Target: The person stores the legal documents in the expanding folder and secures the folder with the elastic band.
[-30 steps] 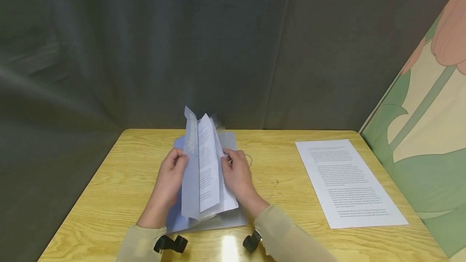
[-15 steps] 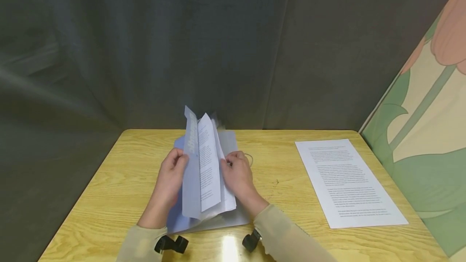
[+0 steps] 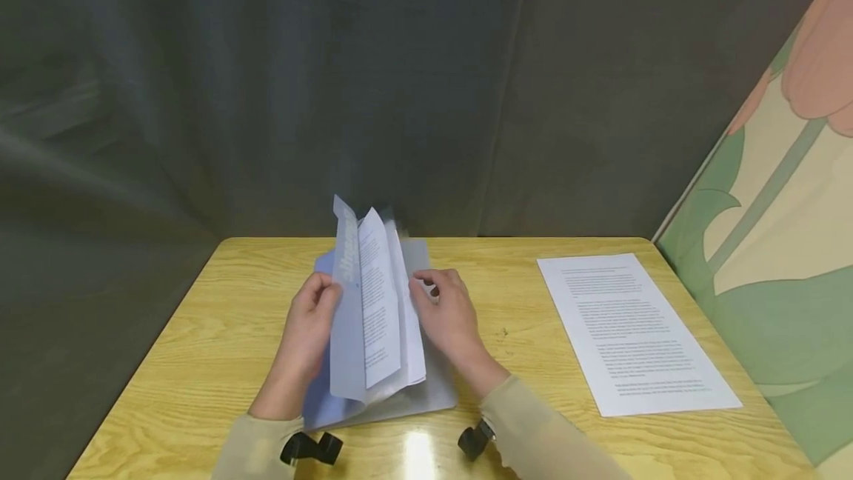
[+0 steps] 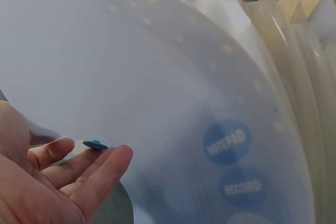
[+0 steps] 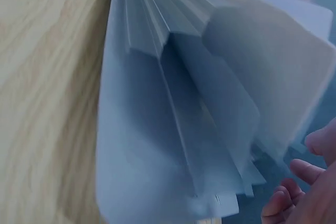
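A translucent bluish expanding file folder (image 3: 345,332) stands partly fanned out on the wooden table. Its left cover is pinched between the thumb and fingers of my left hand (image 3: 309,321). In the left wrist view a small teal button (image 4: 95,145) sits by those fingertips, and the cover carries round "NOTEPAD" (image 4: 227,142) and "RECORD" labels. Printed sheets (image 3: 381,310) stand tilted in the folder's opening. My right hand (image 3: 453,317) is beside their right edge, thumb and index apart with a gap between. In the right wrist view the folder's divider pockets (image 5: 215,93) fan out beside its fingers.
A printed sheet (image 3: 640,339) lies flat on the right side of the table (image 3: 506,376). A dark curtain (image 3: 400,95) hangs behind the table, and a flower-patterned cloth (image 3: 780,243) is at the right.
My right hand has come off the sheets' edge and shifted slightly right, its thumb and index parting. The sheets have swung a little leftward. My left hand keeps its hold on the cover.
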Motion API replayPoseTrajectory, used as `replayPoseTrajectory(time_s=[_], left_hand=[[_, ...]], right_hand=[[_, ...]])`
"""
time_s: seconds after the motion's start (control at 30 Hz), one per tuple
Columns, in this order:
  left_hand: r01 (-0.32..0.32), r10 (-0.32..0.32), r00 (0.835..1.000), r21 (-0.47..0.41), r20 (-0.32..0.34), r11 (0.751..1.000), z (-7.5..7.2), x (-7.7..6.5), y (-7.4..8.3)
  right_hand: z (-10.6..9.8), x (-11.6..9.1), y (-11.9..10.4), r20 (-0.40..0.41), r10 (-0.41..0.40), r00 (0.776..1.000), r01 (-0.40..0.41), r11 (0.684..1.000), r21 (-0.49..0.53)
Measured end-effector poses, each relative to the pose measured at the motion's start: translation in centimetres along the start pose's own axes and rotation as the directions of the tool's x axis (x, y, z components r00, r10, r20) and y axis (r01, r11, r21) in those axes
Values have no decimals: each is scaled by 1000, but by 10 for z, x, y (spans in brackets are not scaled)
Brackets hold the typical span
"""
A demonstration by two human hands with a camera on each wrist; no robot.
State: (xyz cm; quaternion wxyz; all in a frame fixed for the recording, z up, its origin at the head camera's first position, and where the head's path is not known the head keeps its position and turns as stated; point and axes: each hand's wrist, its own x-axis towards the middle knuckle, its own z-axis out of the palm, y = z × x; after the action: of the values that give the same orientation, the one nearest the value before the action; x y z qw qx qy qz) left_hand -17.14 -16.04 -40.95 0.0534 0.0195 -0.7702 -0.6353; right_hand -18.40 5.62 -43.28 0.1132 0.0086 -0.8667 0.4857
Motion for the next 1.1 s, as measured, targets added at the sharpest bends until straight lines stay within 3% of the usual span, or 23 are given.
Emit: replayPoseTrajectory(time_s=[0.47,1.1], left_hand=[[-11,11,1000,-34,-14,999,-7,1,1],[20,-20,1000,-50,-7,999,-7,1,-3]], right_hand=[[-48,4,23,-49,-30,998,26,996,-84],[-135,-6,67,5,81,997,-78,971,-226]])
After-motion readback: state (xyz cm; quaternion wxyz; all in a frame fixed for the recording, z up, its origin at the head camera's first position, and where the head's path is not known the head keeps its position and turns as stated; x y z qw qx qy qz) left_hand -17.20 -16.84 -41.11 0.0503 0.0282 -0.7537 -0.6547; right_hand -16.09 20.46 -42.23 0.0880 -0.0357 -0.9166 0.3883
